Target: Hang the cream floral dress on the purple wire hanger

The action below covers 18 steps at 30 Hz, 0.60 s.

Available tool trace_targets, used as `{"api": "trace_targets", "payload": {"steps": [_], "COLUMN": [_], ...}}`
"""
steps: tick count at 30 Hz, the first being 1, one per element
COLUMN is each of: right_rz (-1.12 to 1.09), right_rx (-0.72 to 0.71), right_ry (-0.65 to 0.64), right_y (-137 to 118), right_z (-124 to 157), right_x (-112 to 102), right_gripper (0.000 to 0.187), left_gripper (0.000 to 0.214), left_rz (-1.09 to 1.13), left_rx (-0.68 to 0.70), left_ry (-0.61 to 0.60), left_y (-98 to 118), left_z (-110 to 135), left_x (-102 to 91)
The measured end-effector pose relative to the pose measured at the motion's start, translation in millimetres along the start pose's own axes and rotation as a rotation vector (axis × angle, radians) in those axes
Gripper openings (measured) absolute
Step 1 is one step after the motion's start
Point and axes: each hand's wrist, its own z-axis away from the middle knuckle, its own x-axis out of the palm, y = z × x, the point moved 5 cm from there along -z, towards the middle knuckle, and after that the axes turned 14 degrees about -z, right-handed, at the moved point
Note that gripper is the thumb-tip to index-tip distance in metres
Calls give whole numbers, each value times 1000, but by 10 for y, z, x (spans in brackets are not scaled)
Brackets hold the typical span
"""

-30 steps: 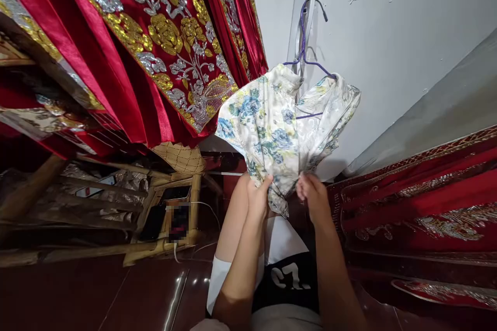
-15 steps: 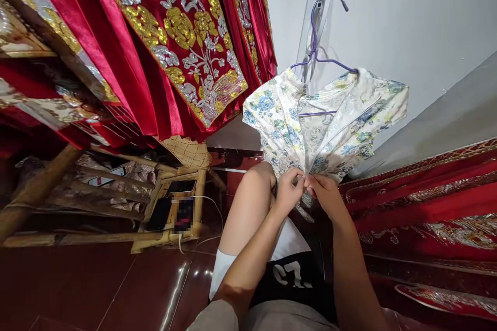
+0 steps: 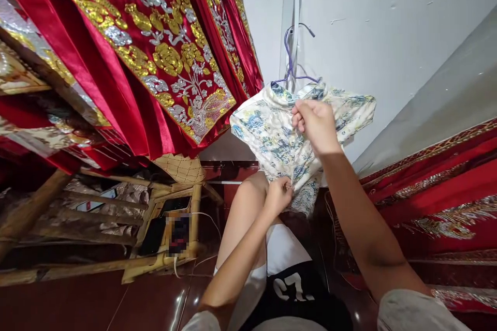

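Observation:
A short-sleeved white blouse (image 3: 267, 137) with blue and yellow flowers hangs on a purple hanger (image 3: 289, 59) in front of me. Its front is closed along a straight zipper line down the middle. Low on that line, my left hand (image 3: 278, 195) pinches the bottom of the blouse front. My right hand (image 3: 315, 123) is up just under the collar, thumb and fingers pressed together at the top of the zipper. The pull itself is hidden by the fingers.
Red garments with gold and silver sequins (image 3: 171, 62) hang at the left. A bamboo chair (image 3: 194, 238) holds phones (image 3: 153, 235) and a white cable (image 3: 209, 217). More red embroidered cloth (image 3: 446, 212) is at the right, below a white wall (image 3: 368, 46).
My right hand has moved up from the bottom of the blouse to the collar, and the open front has come together. My left hand stays low. The view has shifted slightly.

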Motion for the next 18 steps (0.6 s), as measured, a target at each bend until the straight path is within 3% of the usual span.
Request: {"api": "trace_targets", "payload": {"steps": [2, 5, 7, 11, 13, 15, 18], "right_rz": [-11, -7, 3, 75, 173, 276, 339], "right_rx": [-5, -24, -51, -117, -116, -52, 72], "right_ry": [-33, -71, -91, -98, -57, -34, -63], "right_y": [83, 77, 7, 17, 186, 438, 771], "right_z": [95, 181, 190, 150, 148, 204, 456], "right_x": [-13, -17, -7, -69, -176, -300, -447], "right_gripper": [35, 35, 34, 30, 28, 28, 29], "left_gripper": [7, 32, 36, 22, 20, 16, 9], "left_rz": [28, 111, 59, -194, -258, -231, 52], "left_rx": [61, 243, 378, 564, 599, 573, 341], "left_ry": [29, 273, 363, 287, 327, 434, 658], "left_y": [191, 676, 1026, 1500, 1578, 1525, 1095], "left_z": [-189, -582, -842, -1135, -1142, -1137, -1199], "left_x": [-260, -855, -1165, -1331, -1380, -1545, -2027]}}
